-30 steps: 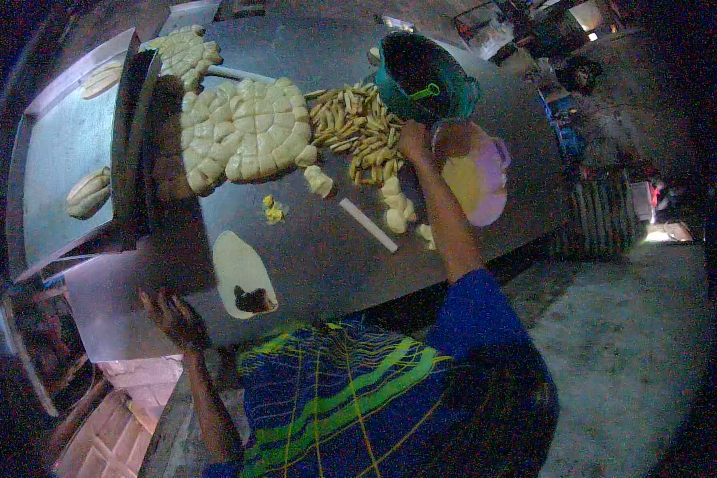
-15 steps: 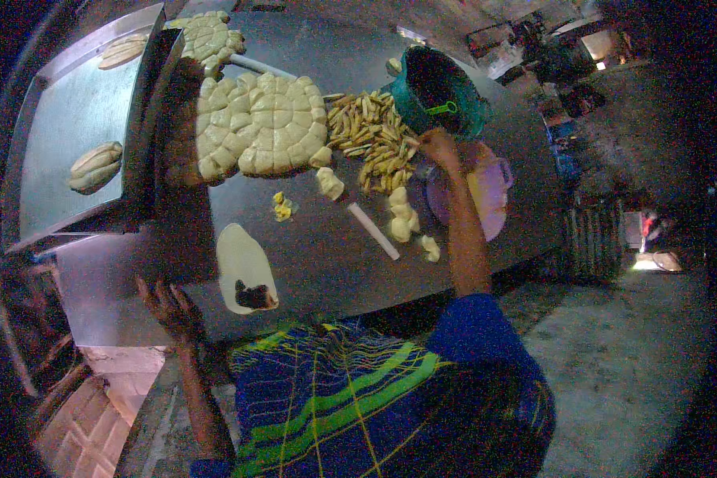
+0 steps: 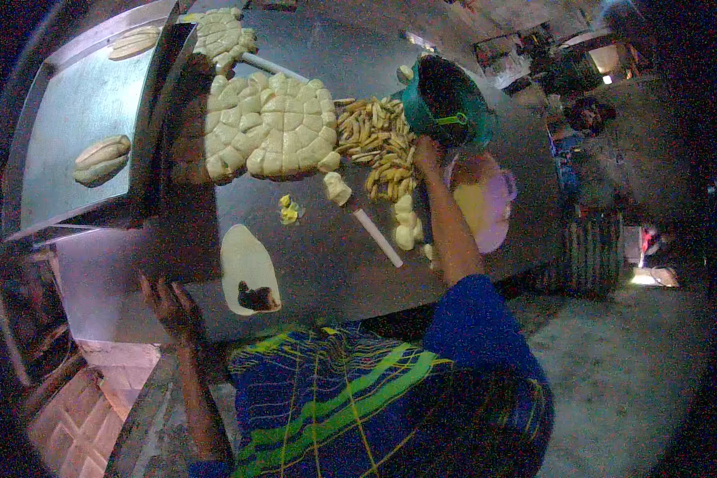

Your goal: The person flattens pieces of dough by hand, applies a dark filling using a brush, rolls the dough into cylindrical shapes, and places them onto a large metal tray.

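Note:
My left hand [image 3: 172,309] lies at the near edge of the metal table [image 3: 334,275], fingers apart, holding nothing. To its right is a flattened oval of dough [image 3: 243,247] with a dark filling [image 3: 256,297] at its near end. My right hand [image 3: 427,153] reaches to the right edge of a heap of yellow-brown strips [image 3: 386,139] that look like banana pieces, just below a green bucket [image 3: 422,107]. Its fingertips are hard to make out, so I cannot see whether it holds a strip. A thin white rolling pin [image 3: 377,237] lies between my hands.
Sheets of scored dough [image 3: 283,127] cover the far left. A metal tray [image 3: 64,99] there bears two shaped dough pieces [image 3: 102,159]. Small dough lumps [image 3: 407,223] lie near my right forearm, a purple basin [image 3: 494,211] beyond it. A yellow scrap [image 3: 289,209] sits mid-table.
My right hand has moved slightly left and nearer, from beside the bucket's base to the edge of the strips. My left hand stays at the table edge.

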Demonstrator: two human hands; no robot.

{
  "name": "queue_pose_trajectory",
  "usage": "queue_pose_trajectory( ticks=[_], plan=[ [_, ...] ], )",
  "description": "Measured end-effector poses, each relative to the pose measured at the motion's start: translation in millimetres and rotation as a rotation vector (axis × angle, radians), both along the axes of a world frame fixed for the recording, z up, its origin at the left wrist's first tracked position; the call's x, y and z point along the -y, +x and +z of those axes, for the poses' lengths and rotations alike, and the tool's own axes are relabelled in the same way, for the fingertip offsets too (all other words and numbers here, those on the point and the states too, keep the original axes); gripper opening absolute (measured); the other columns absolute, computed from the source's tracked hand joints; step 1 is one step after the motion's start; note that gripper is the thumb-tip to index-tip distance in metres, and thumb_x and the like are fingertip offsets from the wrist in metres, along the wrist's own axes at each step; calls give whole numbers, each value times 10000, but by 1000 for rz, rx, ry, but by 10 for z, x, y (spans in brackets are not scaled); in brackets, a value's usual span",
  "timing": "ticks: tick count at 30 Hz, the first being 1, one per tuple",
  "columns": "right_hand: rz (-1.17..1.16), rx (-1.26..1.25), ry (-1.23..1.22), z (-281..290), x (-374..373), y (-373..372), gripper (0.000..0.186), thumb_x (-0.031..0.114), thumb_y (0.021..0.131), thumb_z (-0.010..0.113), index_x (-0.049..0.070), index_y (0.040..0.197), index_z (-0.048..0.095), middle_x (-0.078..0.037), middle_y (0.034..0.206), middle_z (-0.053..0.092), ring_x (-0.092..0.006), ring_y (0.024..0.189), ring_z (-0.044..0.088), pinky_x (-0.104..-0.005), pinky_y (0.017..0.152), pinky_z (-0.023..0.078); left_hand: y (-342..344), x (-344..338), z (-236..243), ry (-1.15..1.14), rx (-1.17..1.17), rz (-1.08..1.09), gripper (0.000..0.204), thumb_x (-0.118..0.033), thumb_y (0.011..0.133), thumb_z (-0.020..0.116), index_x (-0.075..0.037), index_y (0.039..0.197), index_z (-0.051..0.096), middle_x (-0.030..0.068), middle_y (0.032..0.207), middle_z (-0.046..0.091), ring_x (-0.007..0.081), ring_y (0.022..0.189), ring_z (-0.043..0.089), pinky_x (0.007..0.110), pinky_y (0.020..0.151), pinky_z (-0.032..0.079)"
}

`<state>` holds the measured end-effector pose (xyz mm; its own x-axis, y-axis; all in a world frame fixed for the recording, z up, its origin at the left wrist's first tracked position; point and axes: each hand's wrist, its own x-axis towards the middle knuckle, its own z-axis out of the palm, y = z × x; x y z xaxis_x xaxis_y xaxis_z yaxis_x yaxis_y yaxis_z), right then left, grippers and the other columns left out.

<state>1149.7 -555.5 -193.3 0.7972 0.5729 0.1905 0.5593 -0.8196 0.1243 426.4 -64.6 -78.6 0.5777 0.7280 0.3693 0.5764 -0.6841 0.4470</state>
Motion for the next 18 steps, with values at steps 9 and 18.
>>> queue_pose_trajectory(
  ticks=[9, 18],
  plan=[
    [-42, 29, -47, 230, -289, -382, 269, 191, 895, 618, 26, 1107, 609, -230, 1002, 640, -407, 920, 635, -533, 774, 514, -93, -48, -12, 4, -38, 39, 300, -87, 969, 545, 69, 1222, 583, 308, 1538, 341, 477, 1414, 346, 526, 1167, 317],
    [-78, -237, -42, 1956, -738, -1269, 304, 332, 933, 650, 63, 1075, 649, -80, 884, 676, -220, 704, 609, -378, 647, 517, -76, 31, -28, -18, -34, 6, 326, -114, 966, 564, 49, 1246, 590, 299, 1509, 386, 463, 1395, 377, 526, 1161, 325]
  ],
)
